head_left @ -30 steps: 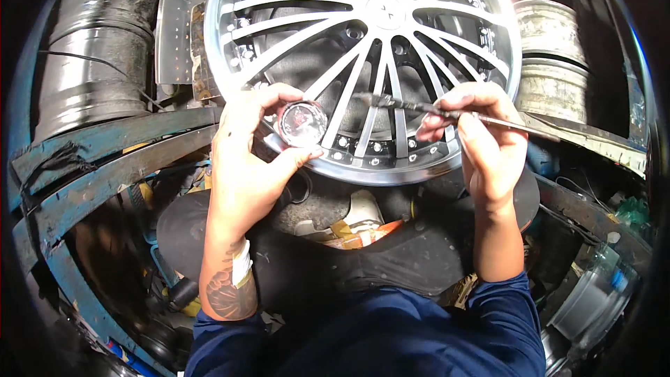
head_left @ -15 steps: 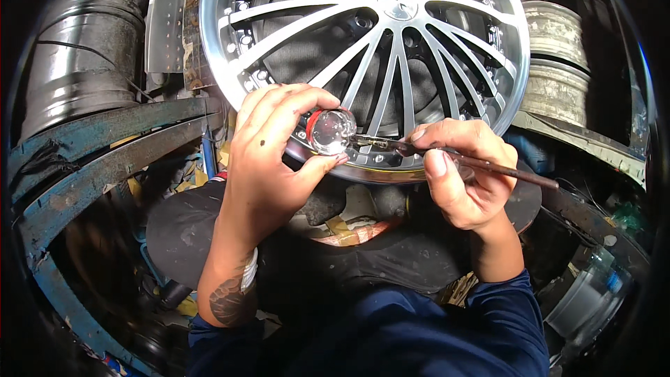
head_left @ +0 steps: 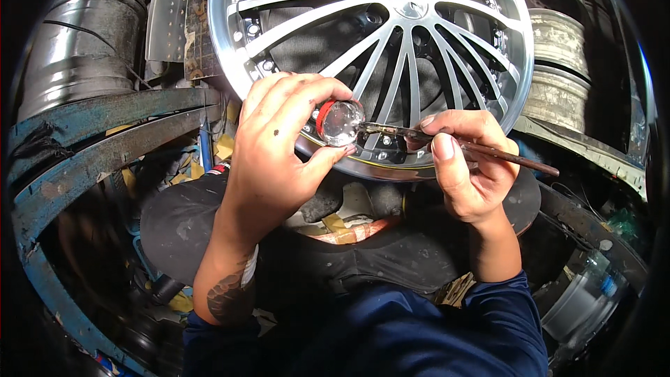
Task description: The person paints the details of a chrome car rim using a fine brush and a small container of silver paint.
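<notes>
My left hand (head_left: 279, 132) is closed around a small round clear container (head_left: 342, 124) with a red band, tilted so its round clear end faces right. In my right hand (head_left: 474, 164), thumb and fingers pinch a thin dark brush-like stick (head_left: 516, 158). Its narrow tip reaches left to the container's clear end; whether it goes inside I cannot make out. Just beyond both hands lies a large alloy wheel (head_left: 333, 15) with polished silver spokes, black recesses and a shiny rim. The hands cover part of its near edge.
Blue metal frame bars (head_left: 105, 113) run along the left, beside stacked shiny metal wheel barrels (head_left: 84, 49). More worn rims (head_left: 558, 98) are stacked at the right. A clear plastic bottle (head_left: 595, 263) lies at the lower right. Dark-clothed knees (head_left: 185, 227) are under my arms.
The container and my left hand have shifted slightly right and up. The stick's tip stays at the container, and the wheel appears a little farther right in the view.
</notes>
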Motion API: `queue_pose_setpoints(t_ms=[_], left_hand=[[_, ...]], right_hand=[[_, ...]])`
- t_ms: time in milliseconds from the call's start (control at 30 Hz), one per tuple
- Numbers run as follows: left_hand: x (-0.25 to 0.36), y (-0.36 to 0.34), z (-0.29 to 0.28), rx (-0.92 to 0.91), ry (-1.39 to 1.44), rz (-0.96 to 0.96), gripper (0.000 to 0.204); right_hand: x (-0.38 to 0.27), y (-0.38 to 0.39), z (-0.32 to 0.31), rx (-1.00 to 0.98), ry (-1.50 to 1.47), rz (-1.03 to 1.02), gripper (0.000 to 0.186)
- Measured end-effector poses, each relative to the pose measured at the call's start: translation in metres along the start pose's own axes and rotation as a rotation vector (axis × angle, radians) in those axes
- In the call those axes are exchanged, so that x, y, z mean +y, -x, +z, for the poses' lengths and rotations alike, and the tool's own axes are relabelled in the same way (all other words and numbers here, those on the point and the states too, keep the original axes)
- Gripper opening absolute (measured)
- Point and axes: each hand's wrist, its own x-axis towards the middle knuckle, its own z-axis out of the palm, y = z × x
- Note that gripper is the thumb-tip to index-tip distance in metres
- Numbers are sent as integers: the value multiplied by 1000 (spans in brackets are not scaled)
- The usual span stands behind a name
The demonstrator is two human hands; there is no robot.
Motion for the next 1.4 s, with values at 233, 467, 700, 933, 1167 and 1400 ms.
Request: queue_pose_setpoints(t_ms=[233,467,700,933,1167,1400], left_hand=[[1,0,1,2,26,1,50],[-9,-2,-2,28,-25,-35,49],[-11,-3,-9,78,-34,-154,50],[-13,1,-9,90,-15,-128,51],[-13,1,-11,90,-18,-117,51],[-13,2,-13,87,-31,-105,50]], right_hand=[[0,3,-1,-8,-25,40,9],[9,-4,-5,132,-438,320,15],[38,7,7,7,-146,400,16],[38,8,15,-159,109,317,11],[40,6,20,-219,200,246,10],[35,6,21,-287,245,309,10]])
